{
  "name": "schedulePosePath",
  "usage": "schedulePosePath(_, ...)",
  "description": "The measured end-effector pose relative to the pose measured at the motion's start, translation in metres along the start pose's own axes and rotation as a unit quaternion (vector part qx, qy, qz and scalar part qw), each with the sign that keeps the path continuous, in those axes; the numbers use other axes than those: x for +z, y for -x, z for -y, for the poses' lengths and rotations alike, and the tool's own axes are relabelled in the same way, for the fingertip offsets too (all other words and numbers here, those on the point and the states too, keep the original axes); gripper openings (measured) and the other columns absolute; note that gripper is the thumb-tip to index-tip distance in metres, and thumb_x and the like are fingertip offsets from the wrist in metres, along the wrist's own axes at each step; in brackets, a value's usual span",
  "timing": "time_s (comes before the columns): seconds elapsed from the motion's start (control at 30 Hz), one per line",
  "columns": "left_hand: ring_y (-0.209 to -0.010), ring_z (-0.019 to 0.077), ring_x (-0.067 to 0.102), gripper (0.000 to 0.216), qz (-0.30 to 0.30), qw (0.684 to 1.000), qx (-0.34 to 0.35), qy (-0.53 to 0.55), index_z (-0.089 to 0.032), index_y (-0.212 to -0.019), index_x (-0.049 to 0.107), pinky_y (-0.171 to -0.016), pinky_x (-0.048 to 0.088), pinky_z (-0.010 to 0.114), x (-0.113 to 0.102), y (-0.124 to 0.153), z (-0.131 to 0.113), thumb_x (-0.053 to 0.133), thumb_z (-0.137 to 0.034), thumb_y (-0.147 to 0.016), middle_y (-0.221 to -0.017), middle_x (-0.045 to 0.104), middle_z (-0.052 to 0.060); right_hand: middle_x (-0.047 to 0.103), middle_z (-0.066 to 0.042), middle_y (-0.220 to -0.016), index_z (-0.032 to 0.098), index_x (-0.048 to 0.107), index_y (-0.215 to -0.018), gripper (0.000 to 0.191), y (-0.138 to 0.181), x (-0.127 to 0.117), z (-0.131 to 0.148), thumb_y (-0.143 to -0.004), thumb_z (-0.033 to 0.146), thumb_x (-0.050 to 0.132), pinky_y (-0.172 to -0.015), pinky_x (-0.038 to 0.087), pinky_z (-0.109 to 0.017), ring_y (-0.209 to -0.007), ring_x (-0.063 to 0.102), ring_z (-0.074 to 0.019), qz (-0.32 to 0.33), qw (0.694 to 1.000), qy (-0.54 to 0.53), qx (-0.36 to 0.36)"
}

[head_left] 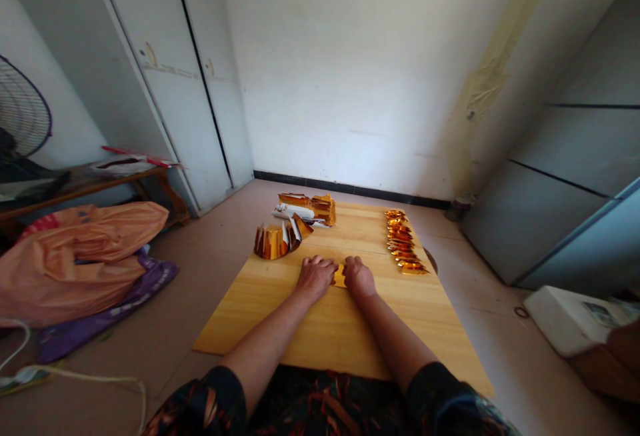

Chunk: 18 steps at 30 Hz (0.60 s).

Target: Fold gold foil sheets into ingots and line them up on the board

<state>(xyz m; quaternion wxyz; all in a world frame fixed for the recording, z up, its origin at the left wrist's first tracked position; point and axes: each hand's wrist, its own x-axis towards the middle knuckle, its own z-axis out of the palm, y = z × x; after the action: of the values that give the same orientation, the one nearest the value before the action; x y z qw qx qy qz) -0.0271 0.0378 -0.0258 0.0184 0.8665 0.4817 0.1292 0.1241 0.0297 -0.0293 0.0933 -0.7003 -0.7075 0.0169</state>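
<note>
Two hands [316, 277] touch a gold sheet [340, 277] on the wooden tabletop [330, 329].

Foil pc [340, 279] on tbl [325, 333] btwn L grip [316, 277] & R grip [359, 276]; stacks [273, 243] far L, pcs row [401, 245] R; wall [345, 89] behind.

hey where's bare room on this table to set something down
Bare wood on the table: left of the left forearm; right of the right forearm; and beyond the left hand and right hand, between the gold stacks and folded gold row. Crowded: far left, along that row, and centre, where both hands touch a gold piece.
</note>
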Motion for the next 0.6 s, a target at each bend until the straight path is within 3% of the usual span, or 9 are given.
schedulePosePath(0.17, -0.107, 0.0228, 0.047, 0.024, -0.01, 1.0, 0.002, -0.011, -0.034, -0.11, 0.059, -0.083, 0.033, 0.04, 0.001, 0.002, -0.001, 0.051, -0.03, -0.088, -0.123, 0.06, -0.002, 0.059, -0.006, -0.096, 0.016, 0.054, -0.097, 0.011, -0.002, 0.003, -0.001, -0.087, 0.017, 0.048, -0.054, 0.038, -0.02, -0.073, 0.061, -0.0118, 0.009, 1.0, 0.008, -0.004)
schedulePosePath(0.4, -0.109, 0.0219, 0.046, 0.022, -0.008, 1.0, 0.002, -0.02, -0.033, -0.108, 0.058, -0.086, 0.033, 0.042, -0.001, 0.003, -0.003, 0.048, -0.029, -0.089, -0.125, 0.058, -0.002, 0.058, -0.007, -0.095, 0.018, 0.058, -0.09, 0.018, 0.011, -0.009, -0.011, -0.09, 0.029, 0.044, -0.06, 0.039, -0.021, -0.085, 0.058, -0.0159, -0.038, 0.998, 0.047, -0.01)
schedulePosePath(0.5, -0.112, 0.0221, 0.045, 0.026, -0.01, 1.0, 0.007, -0.021, -0.033, -0.113, 0.055, -0.088, 0.034, 0.044, 0.0, 0.005, -0.003, 0.048, -0.029, -0.089, -0.129, 0.055, -0.002, 0.058, -0.006, -0.096, 0.019, 0.06, -0.09, 0.017, 0.015, -0.015, -0.022, -0.088, 0.028, 0.046, -0.063, 0.04, -0.021, -0.087, 0.056, -0.0158, -0.039, 0.999, 0.029, -0.019)
schedulePosePath(0.6, -0.115, 0.0229, 0.044, 0.031, -0.011, 1.0, 0.014, -0.022, -0.033, -0.119, 0.051, -0.089, 0.034, 0.045, 0.0, 0.009, -0.003, 0.047, -0.031, -0.089, -0.133, 0.052, -0.001, 0.059, -0.006, -0.098, 0.019, 0.063, -0.095, 0.017, 0.015, -0.021, -0.032, -0.085, 0.021, 0.049, -0.069, 0.042, -0.023, -0.09, 0.054, -0.0166, -0.087, 0.995, -0.028, -0.035)
